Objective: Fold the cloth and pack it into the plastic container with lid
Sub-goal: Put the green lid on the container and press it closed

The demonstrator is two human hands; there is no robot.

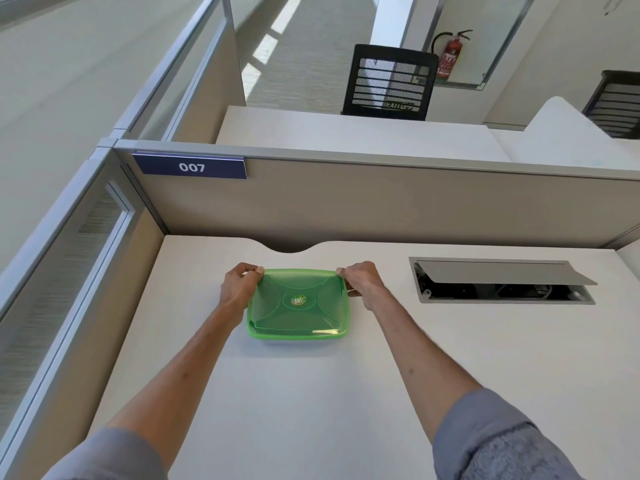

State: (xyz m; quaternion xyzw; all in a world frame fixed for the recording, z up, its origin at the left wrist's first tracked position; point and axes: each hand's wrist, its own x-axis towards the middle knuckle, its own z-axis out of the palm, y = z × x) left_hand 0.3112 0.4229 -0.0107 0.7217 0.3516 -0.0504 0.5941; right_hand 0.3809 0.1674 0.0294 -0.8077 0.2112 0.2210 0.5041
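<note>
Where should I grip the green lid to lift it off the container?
Probably at the two far corners of the green lid, where the left hand and right hand already pinch its rim. The domed top gives no hold; the thin overhanging rim does. Come from both sides, peeling up toward you.

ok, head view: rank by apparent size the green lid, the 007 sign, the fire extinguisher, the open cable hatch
1. Cable hatch
2. Green lid
3. 007 sign
4. Fire extinguisher, though it stands far back, so only its apparent size is smallest.

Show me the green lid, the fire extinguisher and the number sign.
green lid [299, 301]: head view, its round centre sticker.
fire extinguisher [452, 58]: head view, red body.
number sign [191, 167]: head view, the digits.
</note>
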